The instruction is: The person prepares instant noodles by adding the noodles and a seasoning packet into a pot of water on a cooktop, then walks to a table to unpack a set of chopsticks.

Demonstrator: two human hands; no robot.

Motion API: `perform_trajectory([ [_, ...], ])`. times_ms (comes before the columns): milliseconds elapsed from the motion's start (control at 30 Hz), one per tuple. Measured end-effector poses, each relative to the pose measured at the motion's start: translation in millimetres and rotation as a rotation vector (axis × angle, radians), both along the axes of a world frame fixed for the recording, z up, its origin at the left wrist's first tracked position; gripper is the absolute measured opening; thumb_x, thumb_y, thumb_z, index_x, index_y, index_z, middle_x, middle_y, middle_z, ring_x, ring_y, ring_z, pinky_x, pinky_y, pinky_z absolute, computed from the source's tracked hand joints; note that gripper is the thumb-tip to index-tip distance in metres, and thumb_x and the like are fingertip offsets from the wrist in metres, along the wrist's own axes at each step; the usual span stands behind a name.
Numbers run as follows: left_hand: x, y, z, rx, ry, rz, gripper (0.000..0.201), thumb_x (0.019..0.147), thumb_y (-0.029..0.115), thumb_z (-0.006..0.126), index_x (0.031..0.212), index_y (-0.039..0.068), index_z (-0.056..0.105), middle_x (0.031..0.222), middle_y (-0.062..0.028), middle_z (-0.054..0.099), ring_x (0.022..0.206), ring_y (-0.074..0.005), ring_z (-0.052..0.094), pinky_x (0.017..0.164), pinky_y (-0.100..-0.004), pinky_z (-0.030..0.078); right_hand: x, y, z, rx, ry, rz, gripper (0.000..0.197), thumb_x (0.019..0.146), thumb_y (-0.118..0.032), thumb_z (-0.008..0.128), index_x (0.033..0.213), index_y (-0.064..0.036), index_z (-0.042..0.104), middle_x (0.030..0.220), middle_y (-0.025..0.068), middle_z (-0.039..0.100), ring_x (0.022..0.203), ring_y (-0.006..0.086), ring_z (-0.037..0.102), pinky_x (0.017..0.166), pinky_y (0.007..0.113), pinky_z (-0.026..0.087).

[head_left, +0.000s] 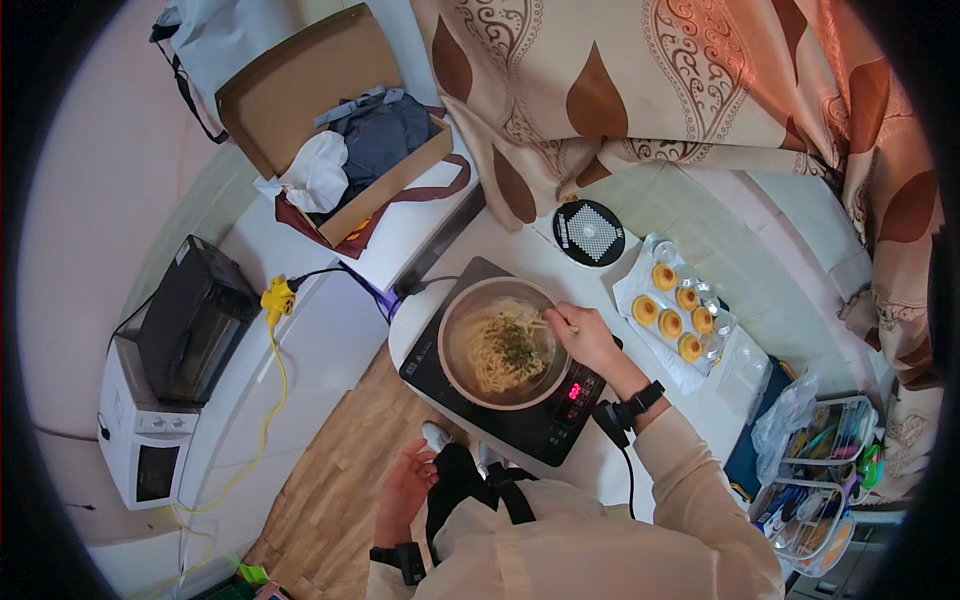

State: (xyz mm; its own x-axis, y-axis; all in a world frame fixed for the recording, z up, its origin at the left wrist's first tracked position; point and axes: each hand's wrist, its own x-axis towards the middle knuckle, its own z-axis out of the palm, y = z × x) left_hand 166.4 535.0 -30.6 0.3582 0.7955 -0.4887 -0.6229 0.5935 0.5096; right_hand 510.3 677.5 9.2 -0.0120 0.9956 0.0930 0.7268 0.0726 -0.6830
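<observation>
A pale-rimmed pan [449,378] sits on a black induction cooktop [545,440] with its red display lit. Inside are noodles [495,350] in liquid, with dark green flakes [519,347] scattered on top. My right hand [583,335] is closed at the pan's right rim around a thin, pale utensil, whose kind I cannot make out; its far end reaches toward the noodles. Low beside my body, away from the cooktop, my left hand [408,480] is loosely open with nothing in it. Both wrists wear black bands.
Small tarts [671,322] lie in a clear tray to the right, near a round black-and-white mat [589,233]. An open cardboard box [390,190] holds cloth at the back left. A yellow cord [268,400] hangs near a black oven [197,320]. Wire baskets [825,430] stand far right.
</observation>
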Motion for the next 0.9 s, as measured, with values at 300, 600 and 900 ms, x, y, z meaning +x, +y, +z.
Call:
perform_trajectory([
  [300, 2.5, 9.8, 0.3, 0.003, 0.071, -0.030, 0.039, 0.089, 0.033, 0.044, 0.120, 0.009, 0.045, 0.101, -0.0042, 0.055, 0.087, -0.0150, 0.052, 0.079, -0.0298, 0.041, -17.2, 10.1, 4.1, 0.067, 0.040, 0.059, 0.024, 0.083, -0.025, 0.054, 0.073, -0.0029, 0.055, 0.066, 0.0177, 0.055, 0.061, 0.0377, 0.054, 0.054, 0.042, 0.043],
  [600, 0.0, 0.5, 2.7, 0.007, 0.082, 0.009, 0.040, 0.089, 0.033, 0.046, 0.120, 0.008, 0.045, 0.101, -0.0038, 0.056, 0.087, -0.0134, 0.052, 0.078, -0.0281, 0.041, -21.3, -30.3, 37.4, -0.086, 0.320, -0.039, 0.015, 0.083, -0.014, 0.053, 0.075, -0.0010, 0.057, 0.059, 0.0152, 0.053, 0.051, 0.0263, 0.054, 0.053, 0.031, 0.043],
  [900, -3.2, -1.4, -16.3, 0.029, 0.059, -0.008, 0.035, 0.091, 0.028, 0.041, 0.120, 0.008, 0.043, 0.102, -0.0021, 0.055, 0.087, -0.0119, 0.051, 0.078, -0.0271, 0.039, -25.7, -37.9, 18.1, -0.019, 0.126, 0.062, 0.020, 0.081, -0.015, 0.054, 0.070, 0.0016, 0.050, 0.063, 0.0208, 0.052, 0.060, 0.0379, 0.053, 0.051, 0.038, 0.042],
])
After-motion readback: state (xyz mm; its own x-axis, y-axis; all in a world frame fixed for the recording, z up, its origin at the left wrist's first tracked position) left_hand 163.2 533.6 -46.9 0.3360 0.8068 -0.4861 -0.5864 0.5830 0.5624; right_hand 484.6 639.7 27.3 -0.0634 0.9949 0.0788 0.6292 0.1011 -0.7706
